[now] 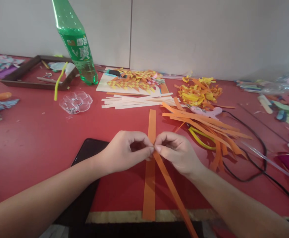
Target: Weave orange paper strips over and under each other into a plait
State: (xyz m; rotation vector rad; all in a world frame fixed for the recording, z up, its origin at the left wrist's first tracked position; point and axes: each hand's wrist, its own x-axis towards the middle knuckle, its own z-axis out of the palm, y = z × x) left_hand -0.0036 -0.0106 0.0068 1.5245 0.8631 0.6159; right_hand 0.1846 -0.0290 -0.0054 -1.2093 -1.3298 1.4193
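Note:
An orange paper strip (171, 188) slants down past the table's front edge, its upper end pinched between the fingertips of my left hand (128, 150) and my right hand (175, 150). The fingers of both hands meet there and hide that end. Beneath them a wider orange paper strip (149, 195) lies lengthwise on the red table, its near end at the edge. Right of my right hand is a pile of loose orange strips (203, 124). Pale strips (134, 100) lie beyond the hands.
A dark phone (85, 158) lies under my left forearm. Behind stand a green bottle (76, 49), a clear dish (76, 102) and a wooden frame (22, 82). Yellow-handled scissors (201, 140), a pink glue gun (206, 112) with black cord, and yellow-orange scraps (198, 92) are right.

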